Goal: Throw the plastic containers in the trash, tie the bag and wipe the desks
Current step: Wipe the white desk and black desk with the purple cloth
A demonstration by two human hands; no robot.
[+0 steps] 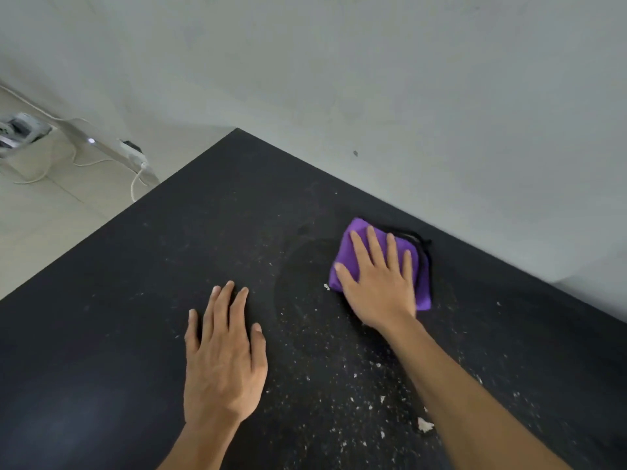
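A purple cloth lies folded on a black desk, close to the far edge by the white wall. The right hand lies flat on top of the cloth. Its fingers are straight and spread out, and the palm presses down on the near part of the cloth. The hand does not curl round the cloth. The far end and the right side of the cloth stick out past the hand. A dark edge shows along the cloth's far right side.

The left hand rests flat on the bare desk, nearer to the person and to the left of the cloth. Its fingers are straight and a little apart. It holds nothing, and it does not touch the cloth. There is a gap of desk between the two hands.

Small white crumbs and dusty specks lie on the desk, mostly near the right arm and between the hands. A darker round patch shows on the desk just left of the cloth.

On the floor at the far left are white cables and a plug strip.
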